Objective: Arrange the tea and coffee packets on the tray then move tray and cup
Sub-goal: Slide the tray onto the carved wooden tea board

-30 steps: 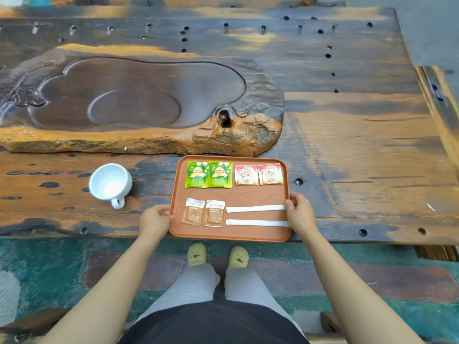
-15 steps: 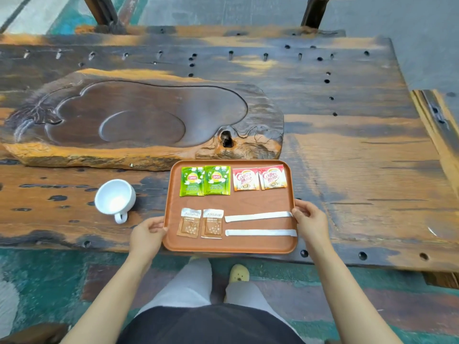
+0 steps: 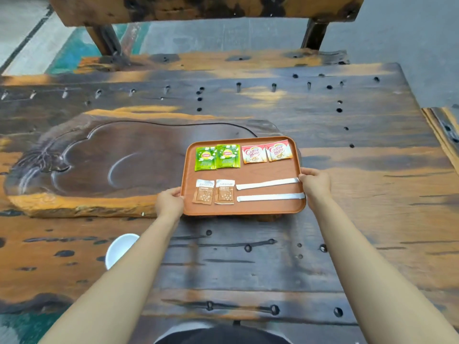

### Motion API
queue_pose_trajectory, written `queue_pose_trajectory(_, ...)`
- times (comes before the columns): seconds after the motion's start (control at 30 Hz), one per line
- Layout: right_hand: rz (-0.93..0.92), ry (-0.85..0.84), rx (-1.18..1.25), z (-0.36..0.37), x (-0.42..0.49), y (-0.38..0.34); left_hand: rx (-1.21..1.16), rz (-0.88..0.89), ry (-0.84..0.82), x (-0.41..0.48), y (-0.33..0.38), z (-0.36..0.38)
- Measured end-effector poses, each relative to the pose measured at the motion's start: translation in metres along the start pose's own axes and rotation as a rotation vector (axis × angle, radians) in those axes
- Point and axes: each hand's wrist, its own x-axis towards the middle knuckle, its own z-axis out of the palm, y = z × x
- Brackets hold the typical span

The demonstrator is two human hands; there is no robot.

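Observation:
An orange-brown tray (image 3: 258, 173) is held over the right end of the carved wooden slab. My left hand (image 3: 169, 202) grips its left edge and my right hand (image 3: 315, 185) grips its right edge. On the tray lie two green tea packets (image 3: 217, 157), two red and white Coffee mate packets (image 3: 266, 151), two small brown sachets (image 3: 214, 191) and two white stick packets (image 3: 269, 190). The white cup (image 3: 119, 248) stands on the table near me, partly hidden behind my left forearm.
The large carved wooden slab (image 3: 104, 165) fills the left half of the dark wooden table (image 3: 360, 194). A wooden bench (image 3: 203, 6) stands beyond the far edge. Another wooden piece (image 3: 444, 130) juts in at the right.
Both hands have carried the tray away from the near table edge, forward and over the right end of the carved slab. The cup stays in place. The camera has moved forward.

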Motion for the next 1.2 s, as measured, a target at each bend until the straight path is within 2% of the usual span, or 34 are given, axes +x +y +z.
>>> queue_pose_trajectory(0.1, 0.009, 0.009, -0.029, 0.015, 0.022, -0.015, -0.048, -0.019, 0.007, 0.024, 0.013, 0.003)
queue_pose_trajectory(0.3, 0.055, 0.059, -0.090, 0.035, 0.052, -0.023, 0.012, 0.009, 0.008, 0.061, 0.039, 0.014)
queue_pose_trajectory(0.6, 0.030, 0.102, -0.158, 0.043, 0.062, -0.019, 0.068, 0.033, 0.003, 0.078, 0.042, 0.024)
queue_pose_trajectory(0.97, 0.048, 0.038, -0.143, 0.036, 0.050, -0.023, 0.084, 0.077, -0.141, 0.079, 0.031, 0.018)
queue_pose_trajectory(1.03, -0.021, 0.073, -0.235, 0.033, 0.042, -0.026, 0.078, 0.074, -0.178, 0.077, 0.025, 0.010)
queue_pose_trajectory(1.13, -0.244, 0.162, -0.386, 0.035, 0.017, -0.028, 0.068, 0.075, -0.207, 0.073, 0.010, -0.014)
queue_pose_trajectory(1.2, -0.403, 0.154, -0.438, 0.042, -0.006, -0.027, 0.048, 0.091, -0.201, 0.070, -0.004, -0.034)
